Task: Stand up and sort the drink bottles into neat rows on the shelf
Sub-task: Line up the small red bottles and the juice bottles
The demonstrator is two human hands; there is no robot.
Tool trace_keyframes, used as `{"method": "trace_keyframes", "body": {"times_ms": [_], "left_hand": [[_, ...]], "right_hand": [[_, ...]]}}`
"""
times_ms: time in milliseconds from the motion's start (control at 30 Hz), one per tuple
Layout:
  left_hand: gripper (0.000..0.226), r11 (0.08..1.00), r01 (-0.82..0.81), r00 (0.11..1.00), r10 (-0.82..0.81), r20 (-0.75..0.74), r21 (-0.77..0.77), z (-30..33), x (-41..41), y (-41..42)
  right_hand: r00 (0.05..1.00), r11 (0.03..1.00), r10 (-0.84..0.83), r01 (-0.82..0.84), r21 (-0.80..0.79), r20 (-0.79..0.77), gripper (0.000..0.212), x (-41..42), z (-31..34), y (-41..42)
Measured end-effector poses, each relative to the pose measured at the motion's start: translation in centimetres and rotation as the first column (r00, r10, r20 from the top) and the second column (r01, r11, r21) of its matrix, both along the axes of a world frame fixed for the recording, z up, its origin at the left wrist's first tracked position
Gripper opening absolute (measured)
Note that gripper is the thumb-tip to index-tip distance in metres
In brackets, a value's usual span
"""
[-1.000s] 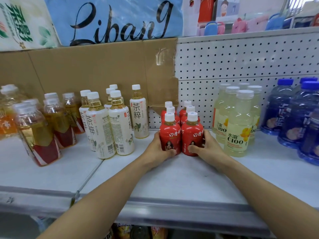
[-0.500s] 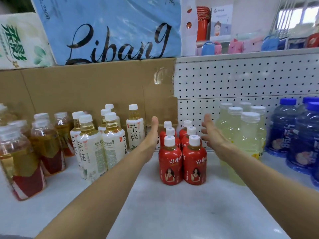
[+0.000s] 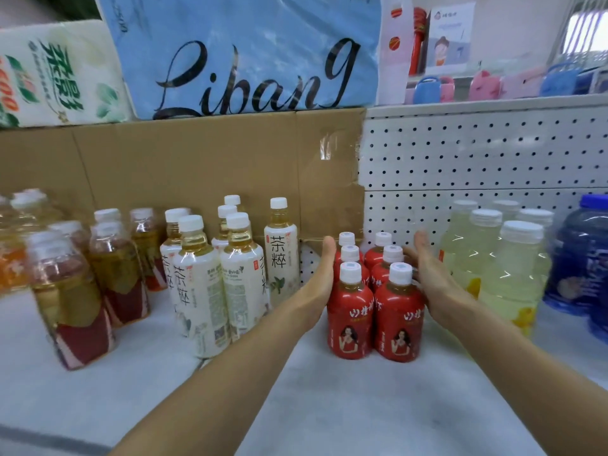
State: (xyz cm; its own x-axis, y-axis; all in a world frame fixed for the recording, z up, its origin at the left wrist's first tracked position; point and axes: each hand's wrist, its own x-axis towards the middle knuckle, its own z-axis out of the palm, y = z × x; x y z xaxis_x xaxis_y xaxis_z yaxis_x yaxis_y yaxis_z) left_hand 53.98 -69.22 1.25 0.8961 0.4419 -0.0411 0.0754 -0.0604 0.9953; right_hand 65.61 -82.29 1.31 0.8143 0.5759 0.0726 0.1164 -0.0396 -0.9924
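Several small red bottles (image 3: 375,311) with white caps stand upright in two rows in the middle of the white shelf (image 3: 329,406). My left hand (image 3: 320,278) lies flat with straight fingers along the left side of the rows. On the right side, my right hand (image 3: 431,278) is held flat with straight fingers beside the back bottles. Neither hand grips a bottle. To the left stand white-labelled tea bottles (image 3: 210,284).
Amber tea bottles with red labels (image 3: 72,291) stand at far left. Pale yellow bottles (image 3: 506,268) and blue bottles (image 3: 582,258) stand at right. Cardboard (image 3: 197,166) and white pegboard (image 3: 477,153) back the shelf. Tissue packs (image 3: 243,54) sit above.
Both hands let go of the front red bottles, rose, and then settled flat against the two sides of the red rows. The view moved closer to the shelf.
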Motion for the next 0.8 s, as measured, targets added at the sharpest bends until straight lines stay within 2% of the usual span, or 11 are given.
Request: {"method": "trace_keyframes", "body": {"times_ms": [100, 167, 200, 267, 333, 400, 467, 533, 633, 700, 800], "left_hand": [[0.046, 0.996, -0.023, 0.998, 0.017, 0.065, 0.087, -0.1, -3.4, -2.4], [0.025, 0.977, -0.082, 0.993, 0.064, 0.095, 0.197, -0.2, -6.0, -3.9], [0.022, 0.963, -0.105, 0.991, 0.079, 0.111, 0.248, -0.8, -7.2, -4.1], [0.04, 0.94, -0.163, 0.983, 0.129, 0.13, 0.301, -2.3, -9.6, -3.8], [0.062, 0.908, -0.246, 0.969, 0.218, 0.119, 0.338, -3.6, -12.0, -3.3], [0.068, 0.881, -0.293, 0.956, 0.262, 0.134, 0.372, -4.3, -14.3, -2.5], [0.058, 0.861, -0.34, 0.94, 0.301, 0.159, 0.379, -4.4, -16.0, -1.5], [0.047, 0.844, -0.398, 0.916, 0.345, 0.204, 0.359, -4.3, -17.3, -0.1], [0.05, 0.801, -0.465, 0.884, 0.397, 0.247, 0.377, -3.9, -18.6, 2.2], [0.048, 0.767, -0.504, 0.863, 0.421, 0.281, 0.397, -3.9, -19.2, 4.0], [0.052, 0.748, -0.505, 0.863, 0.421, 0.28, 0.43, -3.3, -20.6, 6.6]], "right_hand": [[0.994, 0.997, -0.007, -0.002, 0.082, 0.105, 0.059, -3.0, 0.2, -1.4], [0.981, 0.991, -0.048, 0.023, 0.135, 0.186, 0.06, -4.4, -0.3, -2.0], [0.963, 0.987, -0.099, 0.063, 0.149, 0.25, 0.065, -4.9, -0.6, -2.1], [0.897, 0.966, -0.223, 0.152, 0.209, 0.382, 0.064, -6.2, -1.1, -2.3], [0.814, 0.945, -0.296, 0.174, 0.277, 0.499, 0.047, -8.2, -1.3, -2.2], [0.73, 0.938, -0.318, 0.147, 0.315, 0.605, 0.04, -10.4, -1.4, -1.9], [0.697, 0.95, -0.274, 0.088, 0.3, 0.662, 0.041, -12.2, -1.5, -1.1], [0.711, 0.975, -0.161, 0.006, 0.222, 0.684, 0.04, -13.6, -1.6, 0.3], [0.727, 0.991, -0.007, -0.088, 0.104, 0.687, 0.038, -15.3, -1.5, 3.2], [0.742, 0.993, 0.063, -0.115, 0.034, 0.668, 0.045, -15.8, -1.7, 5.2], [0.79, 0.993, 0.098, -0.12, -0.003, 0.605, 0.053, -16.7, -2.1, 8.1]]}}
